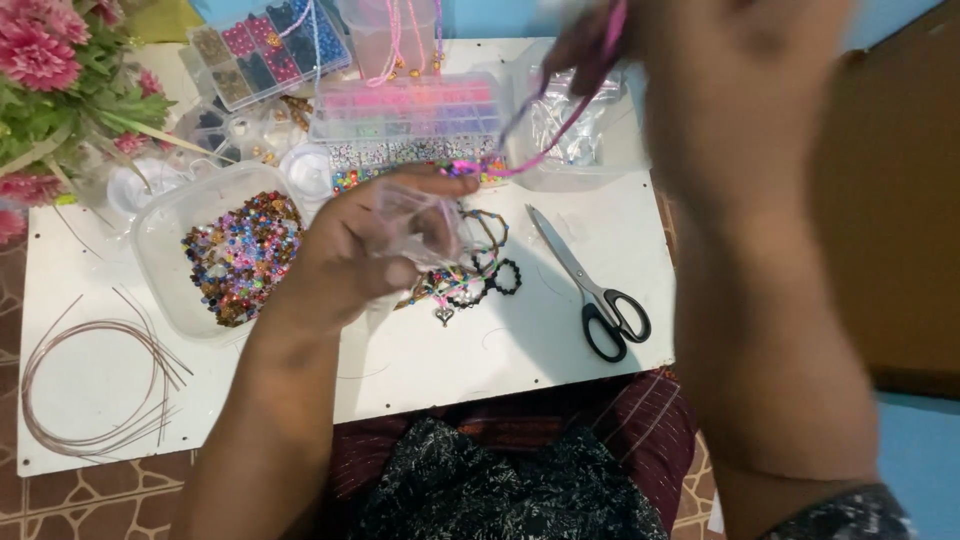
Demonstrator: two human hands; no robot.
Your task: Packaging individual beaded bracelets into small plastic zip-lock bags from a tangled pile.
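Close in, the right hand point(740, 90) is raised high toward the camera, blurred, fingers pinched shut on a pink beaded cord point(560, 140) that runs down and leftward from it; lifting it that high looks meant to keep the strand taut and clear of the clutter below. The other end of the cord meets the left hand point(365, 250), lower and nearer the board, its fingertips closed together around a crumpled clear plastic bag point(420, 225) while the thumb and forefinger nip the cord's beaded tip. The two hands sit well apart, joined only by that strand.

Just under the left hand lie finished beaded bracelets point(470, 275), a black one and a multicoloured one with a small charm, parked within easy reach. To the right of them, below the raised hand, black-handled scissors point(595, 290) rest blades shut, handles toward the person, ready to grab.

Left of the left hand, an open clear tub of mixed beads point(240, 255) sits beside the wrist for quick picking. Further left, loops of thin wire point(95, 385) lie on the white board point(500, 350).

Beyond the hands stand compartment bead boxes point(410, 125), and off to the far left, pink flowers point(45, 55)
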